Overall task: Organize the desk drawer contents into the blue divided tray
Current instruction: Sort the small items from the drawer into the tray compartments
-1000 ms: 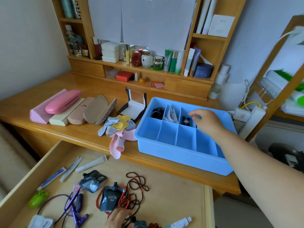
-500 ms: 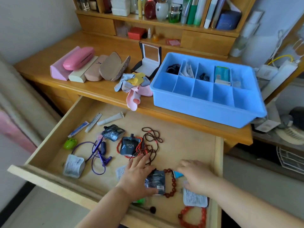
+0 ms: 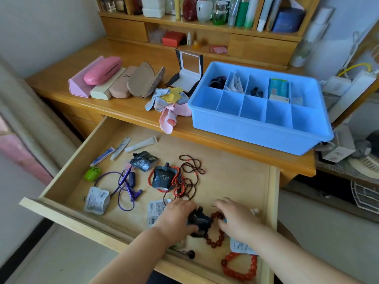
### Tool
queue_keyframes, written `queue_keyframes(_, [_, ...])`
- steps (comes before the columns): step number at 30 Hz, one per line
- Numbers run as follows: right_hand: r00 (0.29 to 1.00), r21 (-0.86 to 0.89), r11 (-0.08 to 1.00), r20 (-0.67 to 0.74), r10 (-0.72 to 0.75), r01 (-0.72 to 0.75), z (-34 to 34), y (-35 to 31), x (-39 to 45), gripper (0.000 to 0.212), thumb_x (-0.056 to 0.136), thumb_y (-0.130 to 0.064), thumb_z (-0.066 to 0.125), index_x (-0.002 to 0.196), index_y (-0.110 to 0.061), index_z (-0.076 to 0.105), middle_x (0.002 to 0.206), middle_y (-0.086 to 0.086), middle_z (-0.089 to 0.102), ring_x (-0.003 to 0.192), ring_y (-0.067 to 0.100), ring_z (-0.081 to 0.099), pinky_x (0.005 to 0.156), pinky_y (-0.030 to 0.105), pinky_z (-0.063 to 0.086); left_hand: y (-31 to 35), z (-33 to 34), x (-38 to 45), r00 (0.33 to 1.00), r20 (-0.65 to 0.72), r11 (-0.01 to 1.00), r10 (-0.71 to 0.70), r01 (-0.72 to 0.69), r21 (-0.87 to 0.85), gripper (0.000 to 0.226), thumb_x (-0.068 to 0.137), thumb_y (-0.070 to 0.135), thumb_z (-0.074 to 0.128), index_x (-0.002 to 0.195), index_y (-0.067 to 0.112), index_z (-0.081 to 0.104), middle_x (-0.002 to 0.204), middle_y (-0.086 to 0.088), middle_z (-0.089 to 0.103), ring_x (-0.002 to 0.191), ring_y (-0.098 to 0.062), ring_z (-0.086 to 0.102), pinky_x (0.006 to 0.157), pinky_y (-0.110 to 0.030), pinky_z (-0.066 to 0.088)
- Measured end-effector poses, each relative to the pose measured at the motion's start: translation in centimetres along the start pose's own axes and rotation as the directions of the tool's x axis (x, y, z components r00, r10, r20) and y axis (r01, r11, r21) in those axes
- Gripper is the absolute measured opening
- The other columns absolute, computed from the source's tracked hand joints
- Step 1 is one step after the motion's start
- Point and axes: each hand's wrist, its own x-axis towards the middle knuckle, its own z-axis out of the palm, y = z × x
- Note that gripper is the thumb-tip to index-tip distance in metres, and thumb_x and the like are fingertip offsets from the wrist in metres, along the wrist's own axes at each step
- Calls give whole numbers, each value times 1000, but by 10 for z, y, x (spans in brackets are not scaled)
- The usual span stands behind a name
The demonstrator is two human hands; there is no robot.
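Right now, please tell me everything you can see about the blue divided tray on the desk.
The blue divided tray looks like smooth plastic, rectangular, with a rolled rim and thin walls making two rows of five compartments. It sits flat on the wooden desk, above the open drawer, its right corner overhanging the desk edge. The back row holds dark items, white packets, a small black piece, a teal packet, and something pale. The front row looks empty. A pink cloth lies against its left side. No hand touches it.

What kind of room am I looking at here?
Probably a bedroom or home study: a wooden desk with a hutch of cosmetic bottles, glasses cases and an open drawer of beads.
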Motion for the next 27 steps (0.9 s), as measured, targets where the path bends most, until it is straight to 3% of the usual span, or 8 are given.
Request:
queue_keyframes(4, [993, 5, 1000, -119, -25, 26, 13, -7, 7, 25, 90, -18, 51, 114, -18, 61, 111, -4, 51, 101, 16, 53, 85, 26, 42, 0, -16, -4, 964, -28, 808, -266, 207, -552, 9, 90, 24, 62, 94, 27, 54, 89, 3, 63, 67, -5, 55, 55, -13, 43])
queue_keyframes(6, [976, 231, 972, -203, 79, -31, 6, -11, 9, 25, 91, -11, 48, 108, -19, 64, 107, -8, 57, 95, 9, 54, 79, 18, 41, 1, -26, -3, 930, -45, 646, -365, 218, -731, 4, 92, 20, 60, 96, 20, 60, 83, -3, 68, 56, -7, 53, 51, -17, 45])
queue_keyframes(9, [988, 815, 574, -10, 155, -81, -14, -19, 7, 24, 96, -13, 44, 105, -23, 65, 101, -2, 68, 82, 8, 63, 69, 19, 48, 8, -37, -1, 906, -56, 479, -420, 169, -861, 9, 93, 18, 58, 99, 16, 64, 78, -1, 72, 53, -4, 57, 48, -17, 45])
queue_keyframes(11, [994, 918, 382, 87, 59, -103, -22, -22, 5, 20, 98, -26, 46, 107, -23, 63, 97, 4, 71, 78, 16, 67, 66, 26, 52, 16, -40, 1, 925, -26, 437, -379, 154, -886, 11, 92, 16, 59, 100, 13, 66, 82, -5, 73, 62, -11, 64, 54, -22, 51])
queue_keyframes(15, [990, 852, 506, 89, 109, -132, -19, -16, 9, 19, 86, -30, 67, 104, -25, 64, 93, -3, 74, 85, 15, 70, 75, 31, 55, 25, -36, 4, 959, 67, 354, -275, 166, -920, 15, 95, 20, 54, 98, 16, 68, 79, -5, 73, 69, -18, 68, 64, -27, 58])
queue_keyframes(17, [978, 870, 468, 71, 198, -158, -17, -7, 11, 19, 84, -28, 69, 102, -25, 64, 91, -4, 74, 85, 17, 70, 74, 34, 54, 14, -30, 4, 938, 10, 522, -346, 201, -829, 13, 95, 19, 53, 99, 18, 66, 80, 0, 71, 71, -13, 66, 68, -26, 57])
queue_keyframes(20, [950, 923, 348, 50, 309, -162, -20, 8, 10, 23, 81, -26, 72, 102, -22, 64, 88, -2, 75, 82, 21, 71, 66, 30, 55, -18, -23, -2, 905, -127, 867, -406, 338, -366, 13, 89, 15, 55, 89, 26, 61, 90, 7, 63, 80, -11, 59, 76, -25, 51])
queue_keyframes(27, [924, 936, 314, 28, 381, -157, -15, 10, 3, 17, 84, -26, 69, 99, -21, 63, 87, 0, 74, 79, 20, 71, 66, 31, 55, -62, -24, 3, 856, -300, 907, -421, 400, -130, 59, 89, 29, 59, 141, 21, 32, 139, -1, 36, 121, -22, 45, 96, -34, 46])
